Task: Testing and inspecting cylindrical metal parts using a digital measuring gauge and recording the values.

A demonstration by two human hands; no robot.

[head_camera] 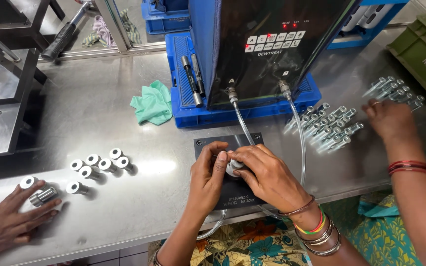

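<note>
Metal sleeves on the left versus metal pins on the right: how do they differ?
The metal sleeves are short, thick hollow cylinders; the metal pins are long and thin. The sleeves are few and loosely spread; the pins are many, packed in rows. Both are shiny silver, lie on the steel table, and have another person's hand at them.

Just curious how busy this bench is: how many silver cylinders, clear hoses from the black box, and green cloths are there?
Short silver metal cylinders at the left: 9
Small silver part pinched between left hand and right hand: 1
Clear plastic hoses: 2
Crumpled green cloth: 1
Total: 13
</note>
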